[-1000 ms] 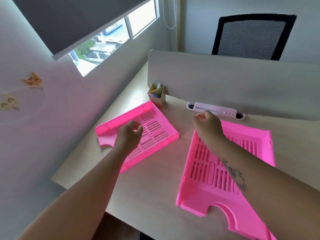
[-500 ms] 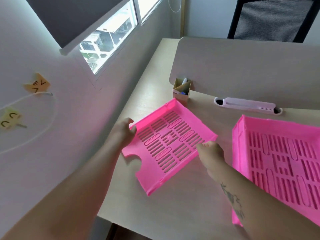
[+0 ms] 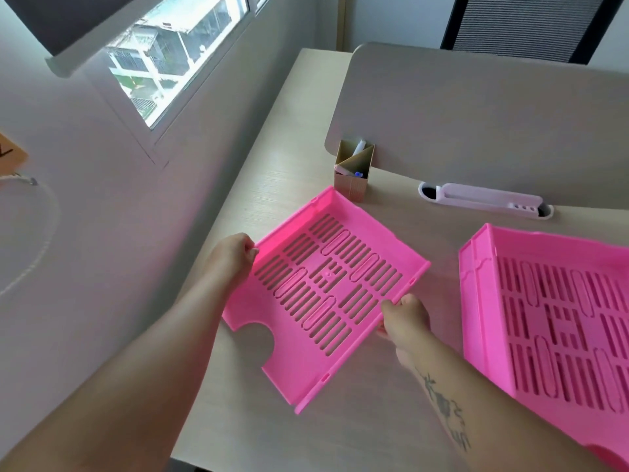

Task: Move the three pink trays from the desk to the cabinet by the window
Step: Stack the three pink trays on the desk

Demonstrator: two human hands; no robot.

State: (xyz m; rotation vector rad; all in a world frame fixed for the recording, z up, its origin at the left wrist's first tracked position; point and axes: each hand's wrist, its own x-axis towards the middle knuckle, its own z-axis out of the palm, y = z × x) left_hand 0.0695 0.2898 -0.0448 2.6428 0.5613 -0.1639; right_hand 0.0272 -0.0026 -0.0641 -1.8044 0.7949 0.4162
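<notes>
A slotted pink tray (image 3: 326,294) lies slanted on the pale wooden desk (image 3: 357,420), near its left edge. My left hand (image 3: 233,255) grips the tray's left side wall. My right hand (image 3: 405,316) pinches its right side wall, thumb on top. A second pink tray (image 3: 558,321) rests on the desk to the right, cut off by the frame's edge. I see no third tray and no cabinet.
A cardboard pen holder (image 3: 352,173) stands just behind the held tray, against the desk divider panel (image 3: 476,114). A white cable-port cover (image 3: 483,201) lies at the divider's foot. The window (image 3: 177,49) and wall are on the left; a black mesh chair (image 3: 524,25) stands beyond the divider.
My right hand left the right tray and took the left tray's right wall. My left hand shifted onto its left wall. The view swung left and closer.
</notes>
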